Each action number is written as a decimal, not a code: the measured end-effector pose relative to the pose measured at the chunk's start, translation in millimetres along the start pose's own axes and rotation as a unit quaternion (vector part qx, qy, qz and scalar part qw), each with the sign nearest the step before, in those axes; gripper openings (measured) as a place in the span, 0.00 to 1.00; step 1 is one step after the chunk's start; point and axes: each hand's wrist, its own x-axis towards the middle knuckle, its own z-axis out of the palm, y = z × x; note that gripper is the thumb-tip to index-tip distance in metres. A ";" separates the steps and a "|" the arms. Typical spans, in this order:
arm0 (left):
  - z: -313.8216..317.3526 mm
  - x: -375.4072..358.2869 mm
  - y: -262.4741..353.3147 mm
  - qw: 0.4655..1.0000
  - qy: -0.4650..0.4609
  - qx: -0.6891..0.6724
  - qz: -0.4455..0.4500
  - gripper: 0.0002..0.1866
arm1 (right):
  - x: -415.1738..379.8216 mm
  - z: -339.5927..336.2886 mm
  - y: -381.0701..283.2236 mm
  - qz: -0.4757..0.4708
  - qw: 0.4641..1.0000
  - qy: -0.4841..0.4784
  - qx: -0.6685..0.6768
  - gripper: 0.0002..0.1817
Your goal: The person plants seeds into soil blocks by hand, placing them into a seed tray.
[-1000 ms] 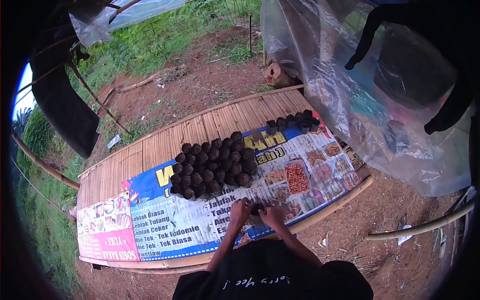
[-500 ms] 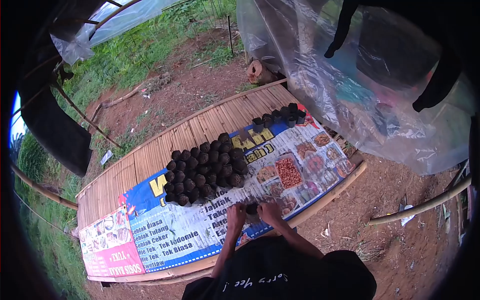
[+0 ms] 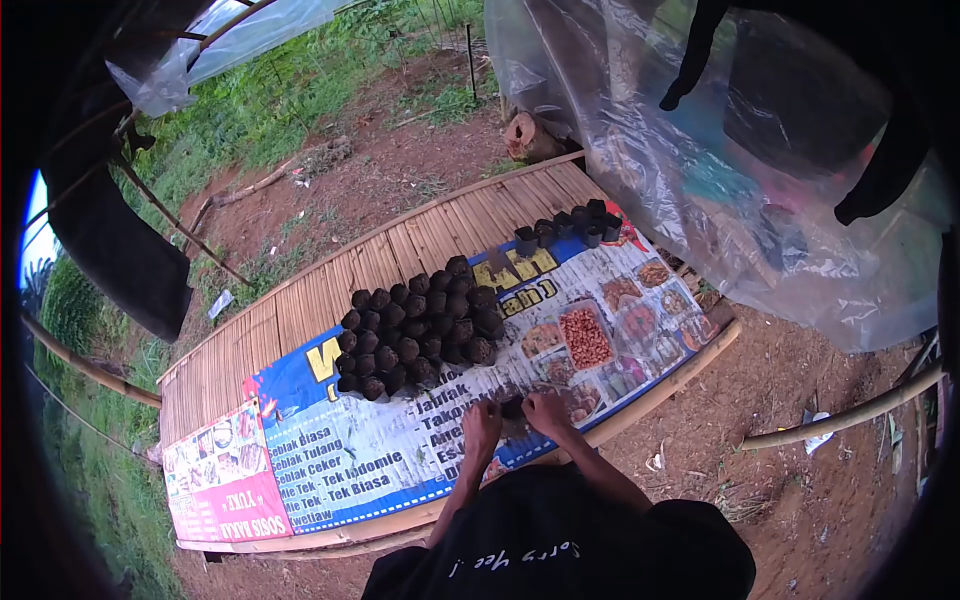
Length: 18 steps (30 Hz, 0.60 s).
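Note:
Near the front edge of the banner-covered bamboo table (image 3: pixel 400 480), a small black pot or bag (image 3: pixel 512 408) sits between my two hands. The fingers of my left hand (image 3: pixel 482 424) are closed at its left side. My right hand (image 3: pixel 548 414) is closed at its right side. Beyond them, a tight cluster of black pots filled with dark soil (image 3: pixel 420 325) stands on the banner. A tray of red-brown pieces (image 3: pixel 586 336) at the right appears to be printed on the banner.
Several black pots (image 3: pixel 570 226) stand at the table's far right end. Clear plastic sheeting (image 3: pixel 640 130) hangs at the right. A bamboo pole (image 3: pixel 850 425) curves at the lower right, and a log (image 3: pixel 530 138) lies behind the table.
The view has shifted slightly, so the table sits a little differently in the frame. Both hands have moved slightly with the small black pot, which stays between them.

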 end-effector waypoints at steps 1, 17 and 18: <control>-3.9 -0.8 3.8 1.000 0.001 -0.011 0.000 0.07 | 2.3 -1.0 -1.9 -0.005 1.000 -0.001 -0.001 0.15; 9.9 21.2 -11.7 0.992 -0.059 0.056 0.093 0.06 | -23.6 1.6 -6.6 0.004 0.997 0.040 -0.065 0.17; 9.3 21.5 -10.0 0.992 -0.058 0.056 0.094 0.06 | -23.5 1.5 -6.9 0.012 0.998 0.033 -0.057 0.15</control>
